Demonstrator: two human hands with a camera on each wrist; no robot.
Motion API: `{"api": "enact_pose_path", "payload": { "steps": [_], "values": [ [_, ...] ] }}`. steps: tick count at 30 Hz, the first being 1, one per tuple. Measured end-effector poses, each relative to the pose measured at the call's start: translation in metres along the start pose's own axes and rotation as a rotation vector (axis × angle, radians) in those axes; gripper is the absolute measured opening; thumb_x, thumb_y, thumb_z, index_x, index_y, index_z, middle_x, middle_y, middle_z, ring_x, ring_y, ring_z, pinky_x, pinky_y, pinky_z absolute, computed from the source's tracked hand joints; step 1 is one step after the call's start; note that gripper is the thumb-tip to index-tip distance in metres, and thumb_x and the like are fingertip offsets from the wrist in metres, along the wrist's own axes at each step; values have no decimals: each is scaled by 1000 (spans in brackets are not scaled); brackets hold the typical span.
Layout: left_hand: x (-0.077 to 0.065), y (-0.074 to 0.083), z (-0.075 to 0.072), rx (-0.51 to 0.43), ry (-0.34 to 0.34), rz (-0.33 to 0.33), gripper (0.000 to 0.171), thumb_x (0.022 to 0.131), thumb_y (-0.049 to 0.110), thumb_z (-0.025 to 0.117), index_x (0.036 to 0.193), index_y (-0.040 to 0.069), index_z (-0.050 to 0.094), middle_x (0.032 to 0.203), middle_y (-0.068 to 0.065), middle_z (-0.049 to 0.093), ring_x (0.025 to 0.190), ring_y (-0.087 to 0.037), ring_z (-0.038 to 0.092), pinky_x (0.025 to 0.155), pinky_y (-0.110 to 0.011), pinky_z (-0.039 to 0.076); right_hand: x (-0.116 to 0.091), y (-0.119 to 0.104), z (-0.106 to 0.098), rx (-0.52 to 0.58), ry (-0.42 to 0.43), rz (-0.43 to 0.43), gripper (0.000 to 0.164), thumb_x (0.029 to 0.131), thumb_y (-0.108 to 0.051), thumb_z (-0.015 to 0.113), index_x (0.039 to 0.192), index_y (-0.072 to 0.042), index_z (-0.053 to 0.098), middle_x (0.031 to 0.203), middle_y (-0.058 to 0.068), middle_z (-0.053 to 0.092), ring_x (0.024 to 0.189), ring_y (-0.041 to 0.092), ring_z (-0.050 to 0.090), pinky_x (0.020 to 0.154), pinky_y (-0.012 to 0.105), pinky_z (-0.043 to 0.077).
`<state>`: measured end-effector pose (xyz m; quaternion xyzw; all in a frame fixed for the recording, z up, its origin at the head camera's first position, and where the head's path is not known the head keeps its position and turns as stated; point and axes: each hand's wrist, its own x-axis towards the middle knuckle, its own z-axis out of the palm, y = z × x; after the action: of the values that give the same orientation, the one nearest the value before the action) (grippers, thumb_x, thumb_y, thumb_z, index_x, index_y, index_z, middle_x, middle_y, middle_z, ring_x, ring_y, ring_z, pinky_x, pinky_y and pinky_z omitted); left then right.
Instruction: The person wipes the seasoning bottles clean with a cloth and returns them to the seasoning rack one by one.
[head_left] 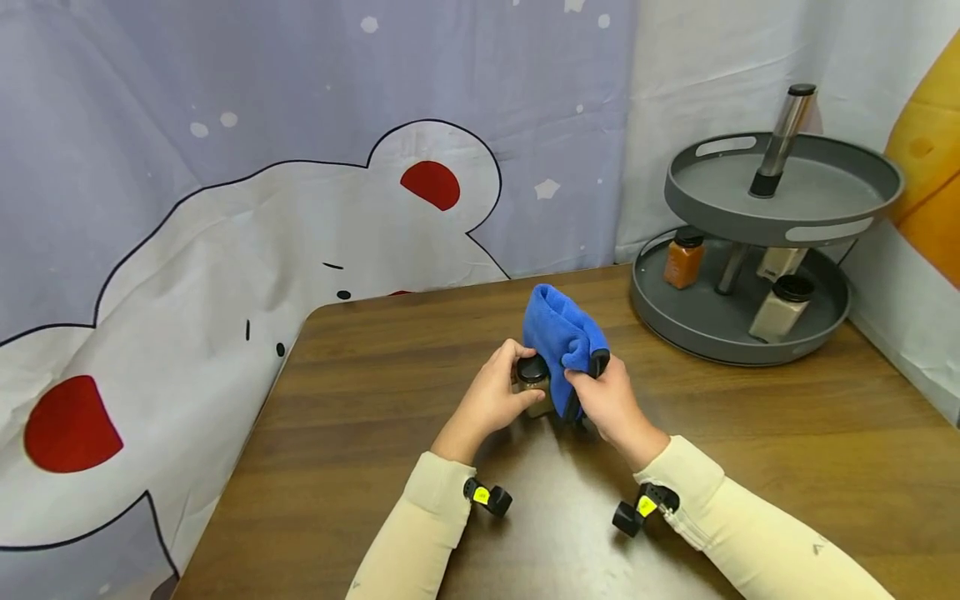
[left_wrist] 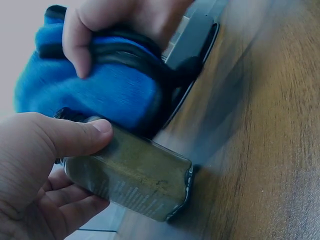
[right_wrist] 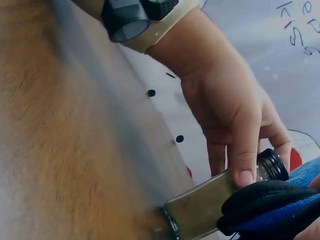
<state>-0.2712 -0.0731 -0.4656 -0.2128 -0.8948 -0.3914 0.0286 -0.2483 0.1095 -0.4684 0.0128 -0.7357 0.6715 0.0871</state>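
Observation:
My left hand (head_left: 495,392) grips a square glass spice jar (left_wrist: 135,175) near its neck, thumb on one side and fingers on the other. The jar has a black lid (head_left: 533,368) and holds a brownish-green powder; printed text shows on one face in the left wrist view. My right hand (head_left: 606,398) holds a folded blue cloth (head_left: 558,329) with black edging, thumb pressed on top. In the right wrist view the cloth lies against the jar's side, just below the lid. The jar's base is close over the wooden table (head_left: 375,433).
At the back right stands a grey two-tier round tray (head_left: 742,354). On its lower tier are an orange spice jar (head_left: 683,260), a pale jar (head_left: 782,312) with a black lid and another pale jar (head_left: 780,262) behind. A patterned curtain (head_left: 300,83) hangs behind the table.

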Motion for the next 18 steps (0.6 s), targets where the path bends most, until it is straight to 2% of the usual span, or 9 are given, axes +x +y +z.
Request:
{"api": "enact_pose_path", "payload": {
  "steps": [5,9,13,16,18],
  "values": [
    [-1,-1,0,10,7,4,55,83,11,85,126,8,51,128,-13,58,106,-24,63,91,-35,53,-3,9,5,-87,24,5,31,88,2,63,118,11,63,118,28,66,109,34,62,96,45,49],
    [-2,0,-1,19,6,1,56,83,12,85,128,8,52,128,-12,58,104,-23,62,90,-35,53,-1,21,6,-162,-25,43,32,90,-2,62,119,10,63,119,27,67,110,35,62,97,48,49],
    [-3,0,-1,20,-2,-8,56,83,14,85,128,9,51,127,-11,58,104,-21,61,90,-34,52,5,21,1,-107,-63,77,37,88,1,61,123,12,61,122,28,65,109,33,61,95,46,49],
    [-2,4,-1,33,-2,-24,58,83,14,86,128,11,50,125,-10,59,104,-21,60,90,-35,52,10,13,-6,-35,-51,107,40,86,3,60,125,13,58,125,28,62,111,32,59,95,43,49],
    [-3,10,-1,69,7,-58,63,81,16,87,131,13,49,126,-10,58,106,-21,60,91,-37,51,13,6,-10,13,-40,127,43,87,3,59,128,15,54,129,28,59,116,33,56,98,43,47]
  ]
}}
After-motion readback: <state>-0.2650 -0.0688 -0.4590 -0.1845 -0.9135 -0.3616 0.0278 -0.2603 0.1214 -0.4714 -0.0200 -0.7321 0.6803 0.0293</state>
